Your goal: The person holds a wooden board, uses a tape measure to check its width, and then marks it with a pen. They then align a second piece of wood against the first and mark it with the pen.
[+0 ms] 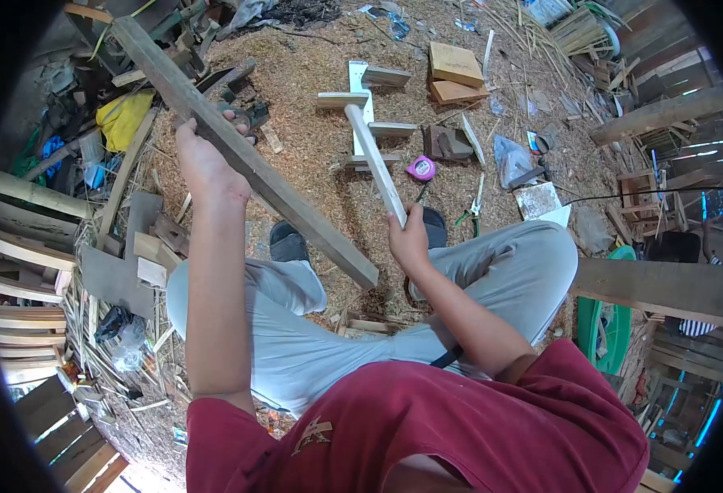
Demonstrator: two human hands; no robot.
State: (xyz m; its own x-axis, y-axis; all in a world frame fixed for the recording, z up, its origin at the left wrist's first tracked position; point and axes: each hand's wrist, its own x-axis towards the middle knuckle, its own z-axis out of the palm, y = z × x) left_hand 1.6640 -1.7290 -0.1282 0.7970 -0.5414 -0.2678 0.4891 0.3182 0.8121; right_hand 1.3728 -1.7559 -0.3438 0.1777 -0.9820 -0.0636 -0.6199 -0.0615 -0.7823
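Holding, left hand (pixel 205 168): fingers wrapped shut round a long grey weathered wooden plank (pixel 296 209), gripped in its upper half. The plank runs diagonally from the scrap pile at top left to a free end above the knees.
Holding, right hand (pixel 411 240): closed on the near end of a pale narrow wooden slat (pixel 374 160). The far end carries a short crosspiece, making a T, out over the floor.
Relation: plank and slat are apart, no contact. The plank's low end sits between the two arms.
Plank handling: looks stiff and dense, the heavier of the two. Rough faces, so splinter risk. The long overhang below the grip likely wants to tip it; a mid-length or two-handed hold is safer.
Slat handling: light and thin, probably some flex. The end grip levers on the crosspiece joint; holding nearer the middle would load it less.
Floor (pixel 312 49): sawdust and shavings, a loose bed for anything set down.
Nearby right: pink round tape measure (pixel 421 168) just beyond the right hand, green-handled snips (pixel 472 205) beside it.
Nearby far: pale ladder-like wooden frame (pixel 390 129) and stacked square wooden blocks (pixel 454 70).
Nearby left: crumpled yellow bag (pixel 127 119) beside the plank.
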